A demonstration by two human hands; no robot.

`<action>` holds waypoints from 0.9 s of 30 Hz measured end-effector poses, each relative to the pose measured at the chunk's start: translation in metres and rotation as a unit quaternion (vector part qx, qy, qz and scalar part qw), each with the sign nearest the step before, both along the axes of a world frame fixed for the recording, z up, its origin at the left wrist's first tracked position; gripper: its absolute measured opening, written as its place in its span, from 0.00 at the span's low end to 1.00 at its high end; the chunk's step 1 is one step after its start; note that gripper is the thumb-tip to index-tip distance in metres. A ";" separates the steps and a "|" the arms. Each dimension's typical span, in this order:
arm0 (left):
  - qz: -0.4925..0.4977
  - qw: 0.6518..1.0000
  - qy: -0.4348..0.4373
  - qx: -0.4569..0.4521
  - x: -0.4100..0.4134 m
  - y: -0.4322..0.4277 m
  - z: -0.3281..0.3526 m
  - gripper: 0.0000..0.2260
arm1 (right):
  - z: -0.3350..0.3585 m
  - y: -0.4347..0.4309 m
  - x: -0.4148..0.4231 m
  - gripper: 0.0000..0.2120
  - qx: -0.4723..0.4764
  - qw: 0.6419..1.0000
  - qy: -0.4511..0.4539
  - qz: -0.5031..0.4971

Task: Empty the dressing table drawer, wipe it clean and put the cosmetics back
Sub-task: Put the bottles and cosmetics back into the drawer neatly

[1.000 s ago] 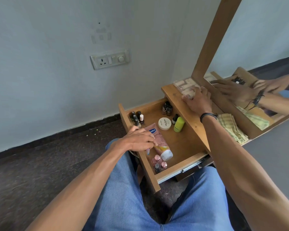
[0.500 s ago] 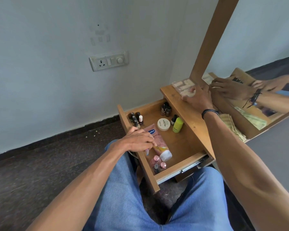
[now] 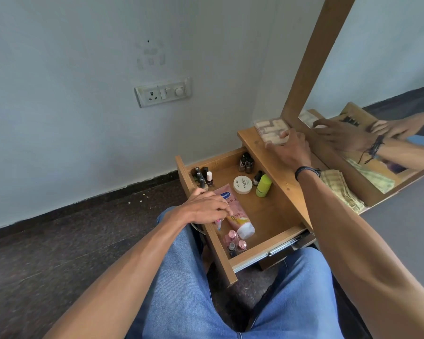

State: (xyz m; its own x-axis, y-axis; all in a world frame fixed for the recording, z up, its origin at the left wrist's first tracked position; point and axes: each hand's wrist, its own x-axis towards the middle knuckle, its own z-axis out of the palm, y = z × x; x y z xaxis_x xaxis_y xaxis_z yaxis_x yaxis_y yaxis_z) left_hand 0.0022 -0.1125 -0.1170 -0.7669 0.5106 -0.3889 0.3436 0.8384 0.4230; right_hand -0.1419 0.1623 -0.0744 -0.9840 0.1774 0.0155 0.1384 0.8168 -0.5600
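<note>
One open wooden drawer [image 3: 274, 216] juts out from the dressing table top [image 3: 277, 167], its long axis running from the wall toward the person's knees. Inside, just beside the left hand [image 3: 203, 209], a pink squeeze tube [image 3: 235, 211] lies flat, white cap nearest the person. The left hand is curled over the drawer's front edge, pinching a small pink item too hidden to identify. Beyond its knuckles stand dark nail polish bottles [image 3: 202, 177]. The right hand [image 3: 291, 149] presses fingers spread onto a clear compartmented palette box [image 3: 271, 129] on the tabletop.
</note>
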 end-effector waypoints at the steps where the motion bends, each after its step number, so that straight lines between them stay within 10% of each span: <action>1: 0.001 1.000 -0.001 0.003 0.000 0.000 0.000 0.17 | 0.001 -0.003 0.002 0.27 -0.011 1.000 0.007 -0.009; 16: -0.001 1.000 -0.001 -0.001 0.001 0.000 0.002 0.19 | 0.014 -0.032 0.158 0.25 -0.070 0.994 0.088 0.004; 27: -0.022 0.999 0.029 -0.040 0.003 0.001 -0.004 0.16 | -0.022 -0.041 0.248 0.31 0.057 0.993 0.104 0.018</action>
State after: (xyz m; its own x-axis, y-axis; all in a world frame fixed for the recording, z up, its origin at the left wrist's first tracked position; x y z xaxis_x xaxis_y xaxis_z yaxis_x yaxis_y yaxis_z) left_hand 0.0048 -0.1116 -0.1209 -0.7671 0.5128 -0.3854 0.4025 0.8526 0.3332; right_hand 0.1065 0.1214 -0.0964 -0.9633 0.1280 0.2361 0.0000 0.8791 -0.4766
